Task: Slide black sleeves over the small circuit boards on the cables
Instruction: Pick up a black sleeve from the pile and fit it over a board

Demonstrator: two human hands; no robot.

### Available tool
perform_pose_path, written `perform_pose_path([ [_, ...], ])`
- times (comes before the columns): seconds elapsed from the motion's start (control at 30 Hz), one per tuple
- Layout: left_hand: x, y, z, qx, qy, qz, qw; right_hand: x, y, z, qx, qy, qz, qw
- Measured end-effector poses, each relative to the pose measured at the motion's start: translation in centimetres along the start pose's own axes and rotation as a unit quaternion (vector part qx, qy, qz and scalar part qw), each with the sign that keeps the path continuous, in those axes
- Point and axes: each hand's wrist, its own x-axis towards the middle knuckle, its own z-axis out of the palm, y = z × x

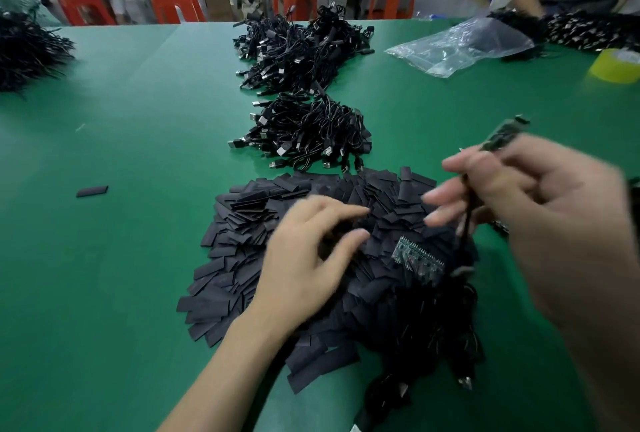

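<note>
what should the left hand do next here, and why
Probably pinch one sleeve from the pile of flat black sleeves beneath the left hand, whose relaxed fingers hold nothing. The right hand grips a thin black cable, and the small green circuit board at its upper end looks bare, so a sleeve seems to be the missing piece.

Smeared by motion at both hands. Cannot tell a pinch from a mere touch by the left hand (pixel 308 258) on the heap of black sleeves (pixel 239 234). Too blurred to read any parts on the circuit board (pixel 504 135) above the right hand (pixel 540 209), or to follow the cable (pixel 467 211) through its fingers. Cut off by the right edge at the yellow tape roll (pixel 614 66), by the left edge at a cable pile (pixel 27 50).
</note>
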Motion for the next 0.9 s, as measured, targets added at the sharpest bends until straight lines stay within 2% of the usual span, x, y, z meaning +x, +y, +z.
perform_pose_path([
  [0.1, -0.7, 1.3, 0.6, -0.169, -0.121, 0.029, 0.978, 0.5, 1.4, 1.2, 0.045, 0.031, 0.071, 0.996],
  [0.27, -1.1, 1.4, 0.6, -0.285, -0.193, -0.063, 0.937, 2.0, 3.9, 2.6, 0.057, 0.076, 0.106, 0.990],
  [0.43, -1.4, 1.5, 1.0, -0.283, -0.202, -0.094, 0.933, 2.7, 4.8, 2.8, 0.075, 0.122, 0.092, 0.985],
  [0.6, -1.2, 1.7, 1.4, -0.354, -0.125, -0.133, 0.918, 1.7, 5.5, 3.5, 0.077, 0.101, 0.116, 0.985],
  [0.77, -1.0, 1.4, 1.4, -0.352, -0.033, -0.161, 0.921, 0.7, 5.7, 3.9, 0.100, 0.088, 0.149, 0.980],
  [0.83, -1.1, 1.5, 1.2, -0.369, -0.059, -0.161, 0.913, 0.9, 5.2, 3.0, 0.099, 0.098, 0.140, 0.980],
  [0.9, -1.3, 1.3, 0.9, -0.373, -0.145, -0.127, 0.907, 1.6, 4.3, 1.2, 0.086, 0.110, 0.109, 0.984],
])
